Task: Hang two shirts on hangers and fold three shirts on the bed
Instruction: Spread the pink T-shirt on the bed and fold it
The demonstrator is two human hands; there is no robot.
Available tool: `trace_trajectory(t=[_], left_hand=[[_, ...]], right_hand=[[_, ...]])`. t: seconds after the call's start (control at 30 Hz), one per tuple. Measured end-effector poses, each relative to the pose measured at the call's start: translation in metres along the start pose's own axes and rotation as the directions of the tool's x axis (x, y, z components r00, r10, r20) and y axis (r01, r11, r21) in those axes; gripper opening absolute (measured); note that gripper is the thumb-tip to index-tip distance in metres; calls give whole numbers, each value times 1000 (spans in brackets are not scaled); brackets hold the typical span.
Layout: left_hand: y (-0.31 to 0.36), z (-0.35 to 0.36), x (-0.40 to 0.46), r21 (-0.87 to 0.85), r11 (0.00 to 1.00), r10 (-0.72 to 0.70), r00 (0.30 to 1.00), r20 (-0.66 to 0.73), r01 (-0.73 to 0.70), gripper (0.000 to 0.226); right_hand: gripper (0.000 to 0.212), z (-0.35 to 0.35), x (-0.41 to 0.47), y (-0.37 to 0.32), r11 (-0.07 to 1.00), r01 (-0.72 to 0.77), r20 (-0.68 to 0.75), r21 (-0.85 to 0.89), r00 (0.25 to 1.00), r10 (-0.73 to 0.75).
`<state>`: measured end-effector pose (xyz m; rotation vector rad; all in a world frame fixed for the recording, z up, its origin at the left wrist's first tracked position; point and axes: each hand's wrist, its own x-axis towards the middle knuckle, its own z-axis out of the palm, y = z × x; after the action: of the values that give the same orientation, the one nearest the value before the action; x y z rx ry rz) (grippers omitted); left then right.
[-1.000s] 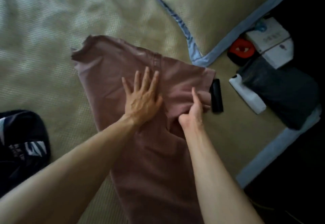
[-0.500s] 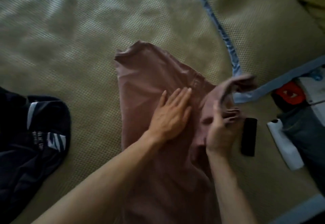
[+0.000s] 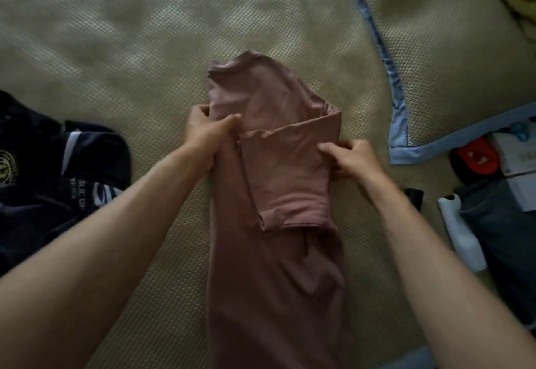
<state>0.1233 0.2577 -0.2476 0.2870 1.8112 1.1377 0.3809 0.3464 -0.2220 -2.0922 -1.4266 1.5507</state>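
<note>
Laid lengthwise on the woven bed mat: a dusty-pink shirt, folded into a narrow strip. Long axis running from the bottom edge of the view up toward the far side of the mat, leaning slightly left at the top. Collar end pointing away, hem end running out of view at the bottom. One sleeve folded across the front, cuff end toward the near side.

Left hand at the shirt's left edge, just below the shoulder, fingers and thumb curled and pinching the cloth. Right hand at the shirt's right edge, level with the folded sleeve, fingers curled and gripping the fold there. Both forearms bare, reaching in from either side of the shirt.

Left of the shirt, well apart: a dark navy garment with white print, bunched on the mat. Right of the shirt and farther up: a blue-trimmed pillow. Right of the shirt, past the mat's edge: a white bottle, a small black object partly hidden by the right forearm, a red item and dark grey cloth.
</note>
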Motion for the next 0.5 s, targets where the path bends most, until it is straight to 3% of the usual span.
trace_trajectory(t=[0.07, 0.13, 0.23, 0.33, 0.43, 0.5], left_hand=[[19, 4, 11, -160, 973, -135, 971, 199, 168, 29], [40, 1, 18, -141, 977, -120, 957, 265, 162, 21], [79, -10, 23, -200, 980, 61, 980, 192, -22, 16], [131, -22, 11, -275, 942, 253, 946, 201, -193, 20], [153, -42, -19, -170, 911, 412, 859, 303, -377, 42], [137, -62, -45, 1, 896, 410, 827, 385, -444, 45]], right_hand=[[31, 10, 6, -9, 985, -93, 206, 142, 977, 63], [42, 14, 4, -21, 981, -82, 273, 176, 962, 32], [44, 12, 12, -57, 963, 29, 184, 269, 980, -81], [35, -2, 8, -115, 906, 166, 178, 389, 951, -251], [38, -24, -21, -151, 839, 345, 158, 420, 883, -442], [36, -41, -50, -147, 807, 468, 152, 361, 824, -546]])
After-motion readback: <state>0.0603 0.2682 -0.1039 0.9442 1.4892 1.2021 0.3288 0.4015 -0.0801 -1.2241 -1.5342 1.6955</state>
